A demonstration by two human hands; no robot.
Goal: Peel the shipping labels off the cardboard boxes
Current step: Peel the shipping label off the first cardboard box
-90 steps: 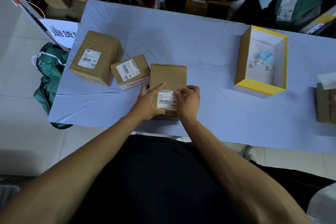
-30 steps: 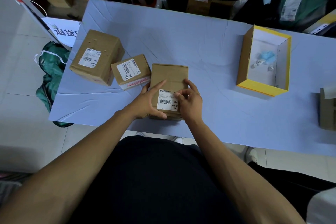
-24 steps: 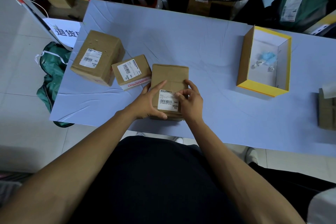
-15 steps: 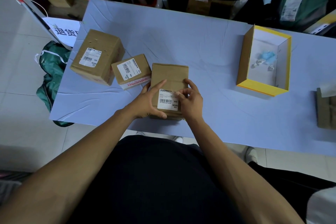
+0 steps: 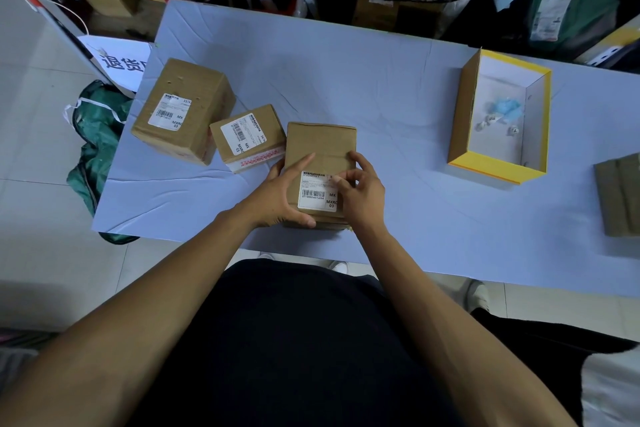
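A brown cardboard box (image 5: 320, 146) lies at the table's near edge with a white shipping label (image 5: 314, 194) on its top. My left hand (image 5: 278, 196) grips the box's left side, thumb resting on top beside the label. My right hand (image 5: 360, 192) covers the label's right edge, its fingertips curled at the upper right corner. To the left stand two more labelled boxes: a small one (image 5: 247, 137) with red-printed tape, and a larger one (image 5: 183, 111).
A yellow-edged open box (image 5: 498, 163) with small scraps inside sits at the right. Another brown box (image 5: 620, 194) is cut off at the far right edge. Bags and parcels crowd behind the table (image 5: 381, 87); a green bag (image 5: 93, 146) lies on the floor left.
My right fingertips have shifted slightly along the label's upper right corner. The box and my left hand stay where they were.
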